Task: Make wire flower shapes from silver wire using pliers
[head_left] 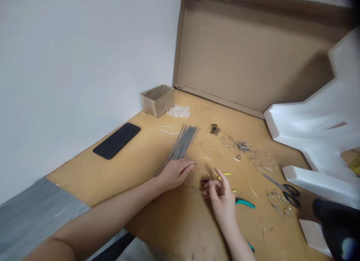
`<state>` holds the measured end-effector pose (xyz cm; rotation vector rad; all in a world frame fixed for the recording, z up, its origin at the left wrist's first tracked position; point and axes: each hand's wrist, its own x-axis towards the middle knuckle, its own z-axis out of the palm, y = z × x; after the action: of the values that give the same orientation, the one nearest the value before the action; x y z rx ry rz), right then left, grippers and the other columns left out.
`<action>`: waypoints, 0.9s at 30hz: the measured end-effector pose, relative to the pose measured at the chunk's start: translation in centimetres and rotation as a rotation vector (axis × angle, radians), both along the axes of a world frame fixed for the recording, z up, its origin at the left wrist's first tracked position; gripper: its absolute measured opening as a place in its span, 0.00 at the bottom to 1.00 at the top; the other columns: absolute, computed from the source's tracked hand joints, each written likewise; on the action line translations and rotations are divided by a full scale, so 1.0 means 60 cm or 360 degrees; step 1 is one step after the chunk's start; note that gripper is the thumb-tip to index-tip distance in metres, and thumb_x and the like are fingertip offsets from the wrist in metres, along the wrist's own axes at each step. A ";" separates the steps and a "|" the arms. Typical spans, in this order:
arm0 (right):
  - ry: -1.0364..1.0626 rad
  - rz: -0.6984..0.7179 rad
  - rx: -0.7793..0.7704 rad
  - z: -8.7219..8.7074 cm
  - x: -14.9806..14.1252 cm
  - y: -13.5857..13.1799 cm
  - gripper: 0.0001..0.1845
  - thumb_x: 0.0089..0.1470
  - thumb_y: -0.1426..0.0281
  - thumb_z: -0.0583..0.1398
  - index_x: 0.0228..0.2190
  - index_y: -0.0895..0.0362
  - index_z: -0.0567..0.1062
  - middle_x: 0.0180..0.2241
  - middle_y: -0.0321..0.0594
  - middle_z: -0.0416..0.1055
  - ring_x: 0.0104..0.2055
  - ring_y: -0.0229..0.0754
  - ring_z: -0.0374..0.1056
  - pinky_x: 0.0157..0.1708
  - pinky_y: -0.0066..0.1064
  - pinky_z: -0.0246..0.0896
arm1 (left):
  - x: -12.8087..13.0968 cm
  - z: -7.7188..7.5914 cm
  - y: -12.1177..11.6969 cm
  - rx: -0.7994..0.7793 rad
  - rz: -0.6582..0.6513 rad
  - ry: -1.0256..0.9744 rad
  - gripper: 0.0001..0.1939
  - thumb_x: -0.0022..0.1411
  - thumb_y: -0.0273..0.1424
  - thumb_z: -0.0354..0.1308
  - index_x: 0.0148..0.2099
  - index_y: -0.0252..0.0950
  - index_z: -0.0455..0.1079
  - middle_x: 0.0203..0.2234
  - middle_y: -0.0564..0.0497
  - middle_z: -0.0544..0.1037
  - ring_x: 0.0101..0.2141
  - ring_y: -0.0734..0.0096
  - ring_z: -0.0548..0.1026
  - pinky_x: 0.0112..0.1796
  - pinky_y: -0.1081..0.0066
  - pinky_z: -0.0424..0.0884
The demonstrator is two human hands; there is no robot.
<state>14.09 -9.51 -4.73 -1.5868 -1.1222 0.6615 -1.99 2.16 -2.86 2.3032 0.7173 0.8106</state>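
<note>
My left hand (174, 174) has its thumb and fingers pinched together beside a bundle of straight grey wires (182, 143). A fine tip sticks out past those fingertips, too small to name. Just to the right, my right hand (223, 199) pinches a thin curved wire (208, 174) between thumb and fingers, with one finger raised. Between and below the hands, a faint tangle of clear or silvery strand (191, 186) lies on the table. Pliers with teal handles (245, 203) and yellow parts lie behind my right hand, partly covered by it.
On the wooden table (118, 182) are a phone (116, 141), a small cardboard box (159, 101), clear beads (179, 111), black rings (215, 129), wire loops (243, 145), a beaded loop (278, 203) and scissors (284, 189). White foam (298, 122) and a large cardboard tray (247, 58) border the right and back.
</note>
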 end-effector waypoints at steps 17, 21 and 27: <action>-0.0037 0.0080 -0.0065 -0.010 -0.005 -0.030 0.26 0.55 0.66 0.55 0.55 0.54 0.60 0.24 0.35 0.72 0.23 0.38 0.68 0.26 0.30 0.66 | -0.009 -0.006 0.004 0.0108 -0.0014 0.0085 0.15 0.65 0.31 0.42 0.47 0.34 0.67 0.39 0.47 0.77 0.37 0.69 0.76 0.39 0.71 0.70; 0.0058 0.0039 -0.0010 0.001 0.005 -0.032 0.29 0.55 0.64 0.56 0.56 0.55 0.58 0.24 0.35 0.71 0.24 0.38 0.69 0.29 0.33 0.67 | -0.006 0.012 -0.009 0.0061 -0.0089 0.0096 0.17 0.66 0.33 0.39 0.45 0.34 0.68 0.38 0.48 0.77 0.39 0.70 0.75 0.40 0.72 0.68; 0.0115 0.0065 0.0045 0.007 0.006 -0.024 0.28 0.53 0.64 0.57 0.55 0.57 0.59 0.24 0.34 0.70 0.22 0.36 0.68 0.26 0.31 0.67 | -0.001 0.016 -0.021 -0.0272 -0.0099 -0.0036 0.21 0.67 0.37 0.37 0.39 0.34 0.70 0.27 0.52 0.77 0.32 0.75 0.74 0.37 0.76 0.65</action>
<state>14.43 -10.92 -4.30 -1.5080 -1.1084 0.7216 -2.06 0.91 -1.90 2.1493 0.6742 0.7173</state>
